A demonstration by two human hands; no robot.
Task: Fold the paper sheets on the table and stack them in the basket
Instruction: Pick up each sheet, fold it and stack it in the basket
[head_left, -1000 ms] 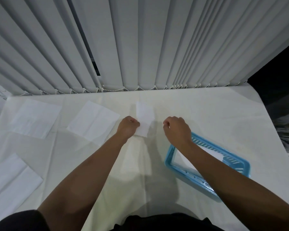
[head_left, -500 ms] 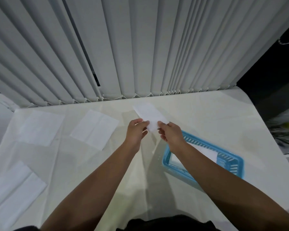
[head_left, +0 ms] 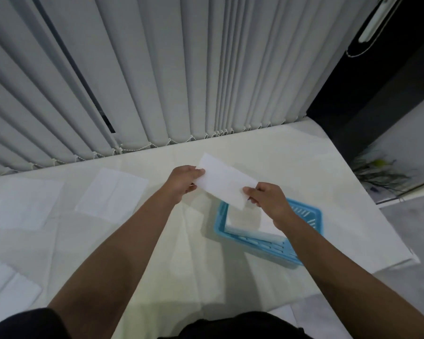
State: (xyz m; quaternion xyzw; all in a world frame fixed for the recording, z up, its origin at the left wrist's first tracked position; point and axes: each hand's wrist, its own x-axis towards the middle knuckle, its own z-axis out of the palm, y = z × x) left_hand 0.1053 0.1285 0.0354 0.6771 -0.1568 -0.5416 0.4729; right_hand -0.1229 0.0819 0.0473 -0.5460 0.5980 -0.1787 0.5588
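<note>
A folded white paper strip (head_left: 224, 181) hangs in the air above the table, slanting from upper left to lower right. My left hand (head_left: 182, 182) pinches its left edge and my right hand (head_left: 267, 200) pinches its lower right corner. Its right end sits over the near-left part of the blue plastic basket (head_left: 309, 217), which lies on the table to the right. Folded white paper (head_left: 242, 221) lies inside the basket, partly hidden by my right forearm.
Unfolded sheets lie on the white tablecloth: one (head_left: 113, 193) left of my left hand, one (head_left: 22, 204) farther left, another (head_left: 8, 292) at the near-left edge. Vertical blinds (head_left: 157, 69) hang behind the table. The table's right edge (head_left: 389, 231) drops to the floor.
One second ago only my left hand held the folded paper. My right hand then took it too, and both carried it right, toward the basket. The view swung right as well.
</note>
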